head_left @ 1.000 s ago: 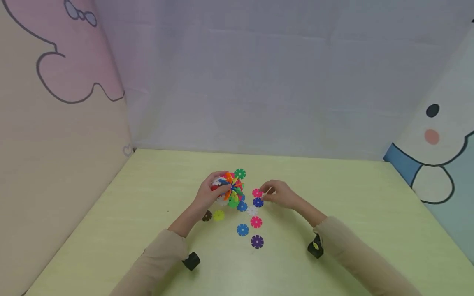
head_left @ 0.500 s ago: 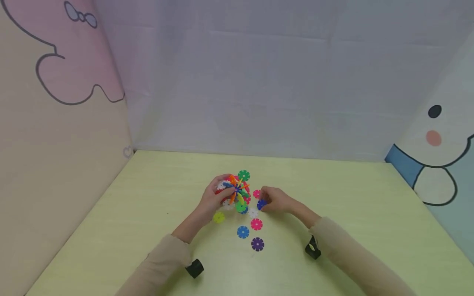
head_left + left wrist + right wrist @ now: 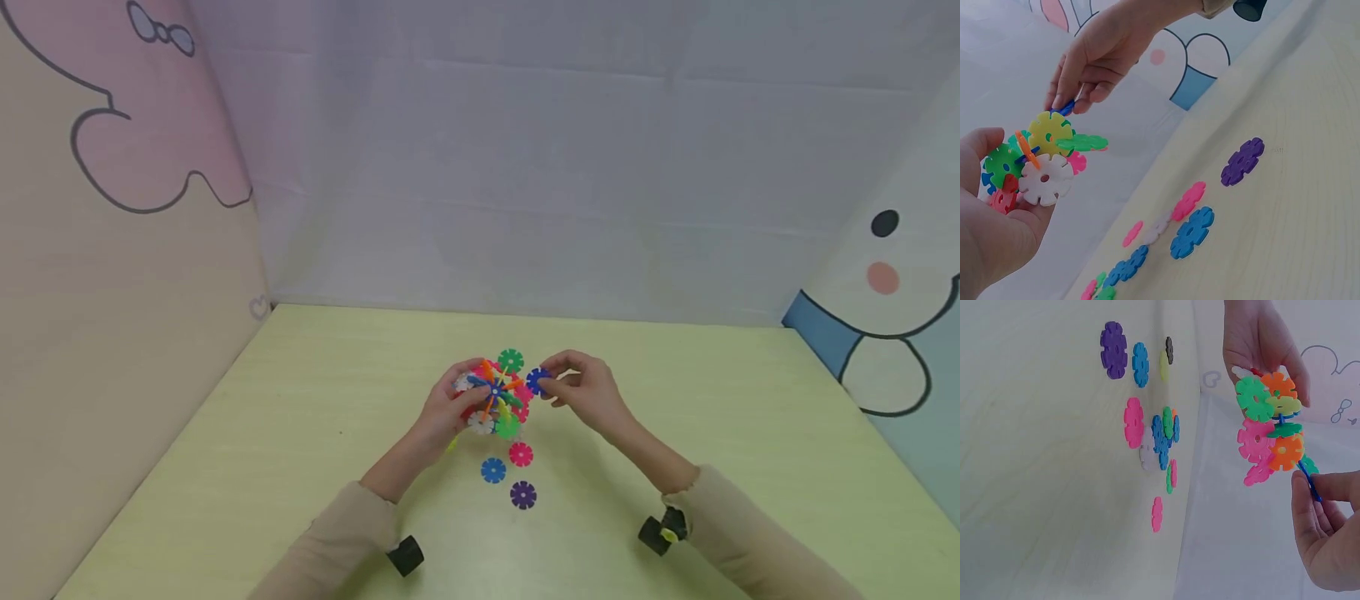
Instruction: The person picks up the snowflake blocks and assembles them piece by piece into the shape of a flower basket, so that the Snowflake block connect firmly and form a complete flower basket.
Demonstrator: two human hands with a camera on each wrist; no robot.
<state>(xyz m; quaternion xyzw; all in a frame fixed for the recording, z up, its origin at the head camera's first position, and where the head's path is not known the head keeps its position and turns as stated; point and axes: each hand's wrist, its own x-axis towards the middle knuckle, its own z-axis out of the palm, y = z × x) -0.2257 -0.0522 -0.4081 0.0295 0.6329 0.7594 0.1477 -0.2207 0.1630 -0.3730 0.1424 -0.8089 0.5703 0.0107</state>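
My left hand (image 3: 441,414) grips a ball-like cluster of slotted plastic snowflake discs (image 3: 507,426), in orange, green, yellow, pink, white and blue, raised above the table. A dark blue snowflake disc (image 3: 537,382) is pinched between thumb and fingers of my right hand (image 3: 591,393), just right of the cluster. Seen from the right wrist, the blue disc (image 3: 1311,482) is edge-on, its end close by the cluster's orange disc (image 3: 1286,452); whether they touch I cannot tell. The left palm hides part of the cluster.
Loose discs lie on the pale table (image 3: 300,500): pink (image 3: 521,454), light blue (image 3: 492,470) and purple (image 3: 523,495) in front of the hands. Several more, including a black disc (image 3: 1170,350), show in the right wrist view. A pale curtain (image 3: 480,167) stands behind.
My right hand has picked the dark blue disc off the table and lifted it toward the cluster. My left hand has carried the cluster to the right.
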